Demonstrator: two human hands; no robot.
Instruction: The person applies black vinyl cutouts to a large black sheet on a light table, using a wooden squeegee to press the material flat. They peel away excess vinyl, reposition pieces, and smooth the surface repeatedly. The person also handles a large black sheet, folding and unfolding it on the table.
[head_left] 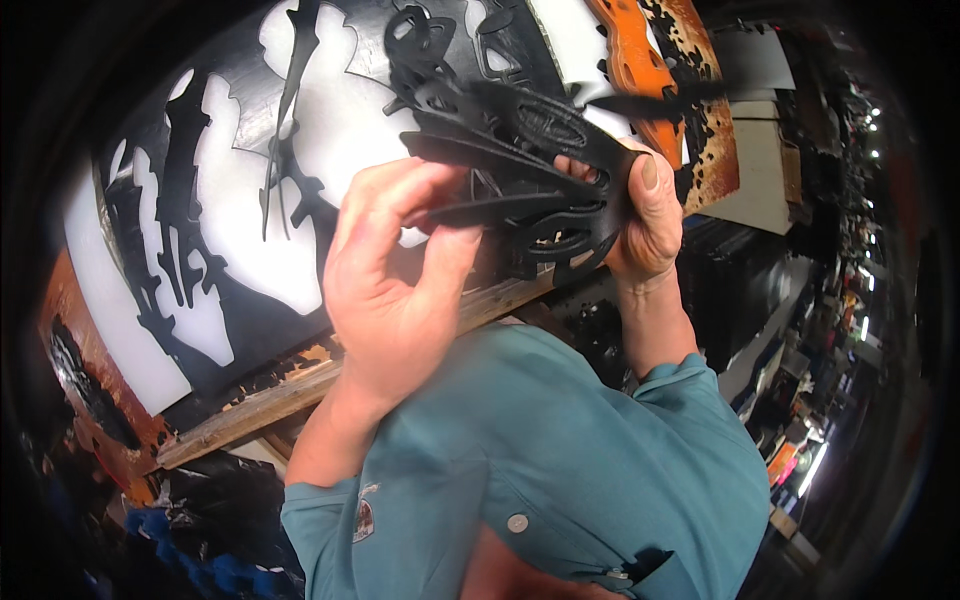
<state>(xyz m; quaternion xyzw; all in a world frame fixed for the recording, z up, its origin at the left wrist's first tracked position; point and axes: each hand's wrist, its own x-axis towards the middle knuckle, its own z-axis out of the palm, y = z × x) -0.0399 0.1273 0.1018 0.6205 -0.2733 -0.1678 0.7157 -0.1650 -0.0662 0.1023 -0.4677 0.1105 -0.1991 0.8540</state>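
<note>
My right hand point(650, 215) is closed around the right end of a bunch of black cut-out pieces point(545, 125), thin and flexible-looking, with oval openings; its thumb lies on the near side. Long pointed strips fan out leftward from that grip. At their left tips, my left hand point(395, 260) curls its fingers and thumb around one strip point(510, 208), while its fingertips meet another strip point(490, 160) above. The exact contact is partly hidden behind the fingers. Below both hands lies a black sheet point(265, 345) with large cut-out gaps showing white underneath.
An orange cut-out stack point(637, 65) lies at the far right on a worn brown board point(715, 150). A wooden rail point(265, 408) edges the table nearest my body. Loose black offcuts point(185, 190) lie across the white surface point(345, 120). Dark plastic point(225, 505) sits below left.
</note>
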